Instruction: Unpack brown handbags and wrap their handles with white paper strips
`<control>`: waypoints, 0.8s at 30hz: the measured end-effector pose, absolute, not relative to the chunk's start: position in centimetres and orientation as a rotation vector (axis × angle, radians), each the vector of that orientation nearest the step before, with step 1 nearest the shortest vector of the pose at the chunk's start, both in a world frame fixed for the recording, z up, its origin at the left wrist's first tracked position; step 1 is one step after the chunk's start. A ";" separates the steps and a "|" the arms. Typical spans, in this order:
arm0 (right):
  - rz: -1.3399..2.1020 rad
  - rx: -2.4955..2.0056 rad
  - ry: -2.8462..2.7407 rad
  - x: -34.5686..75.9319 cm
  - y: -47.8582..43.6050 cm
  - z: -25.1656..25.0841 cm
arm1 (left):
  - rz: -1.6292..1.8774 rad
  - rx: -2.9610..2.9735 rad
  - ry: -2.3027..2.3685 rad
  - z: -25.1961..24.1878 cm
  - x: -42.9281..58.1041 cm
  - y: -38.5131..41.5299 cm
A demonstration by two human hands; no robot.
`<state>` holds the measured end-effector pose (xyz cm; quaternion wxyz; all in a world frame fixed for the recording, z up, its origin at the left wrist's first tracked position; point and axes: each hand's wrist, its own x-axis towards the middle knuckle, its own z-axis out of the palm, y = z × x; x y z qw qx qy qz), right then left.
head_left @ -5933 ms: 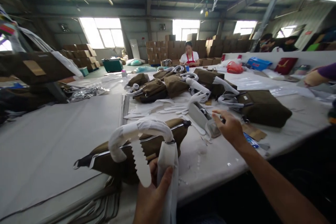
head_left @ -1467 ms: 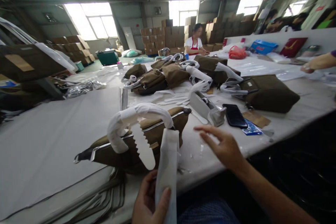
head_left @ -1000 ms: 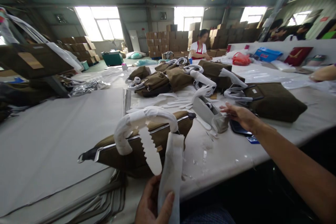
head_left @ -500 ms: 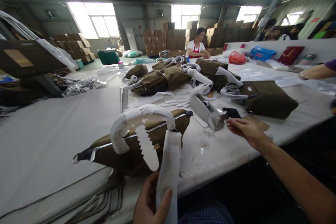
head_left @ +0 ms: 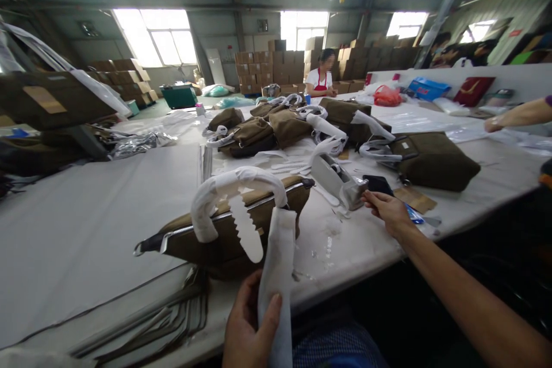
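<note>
Nearby — phone (head_left: 378,184) beside tape dispenser (head_left: 328,177)

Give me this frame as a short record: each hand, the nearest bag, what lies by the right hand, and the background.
Left hand: thumb and fingers hold a white strip
Right hand: fingertips at the front end of the grey tape dispenser; whether they pinch tape is unclear
Nearest bag: brown, silver zip, handle wrapped in white
By right hand: dark phone, brown card
Background: more brown bags, a person in a red apron
</note>
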<state>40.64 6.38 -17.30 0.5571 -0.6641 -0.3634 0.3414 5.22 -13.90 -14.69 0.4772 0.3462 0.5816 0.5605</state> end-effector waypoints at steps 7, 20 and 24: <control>0.822 -1.614 -0.882 40.0 6.0 -16.7 | 1.391 0.744 1.336 -14.7 5.3 -14.2; 0.866 -1.460 -1.243 34.0 -3.5 -13.7 | 1.433 0.731 1.267 -16.0 5.0 -14.0; 1.162 -1.216 -1.570 28.9 -8.3 -10.8 | 1.425 0.781 1.290 -16.2 5.1 -13.9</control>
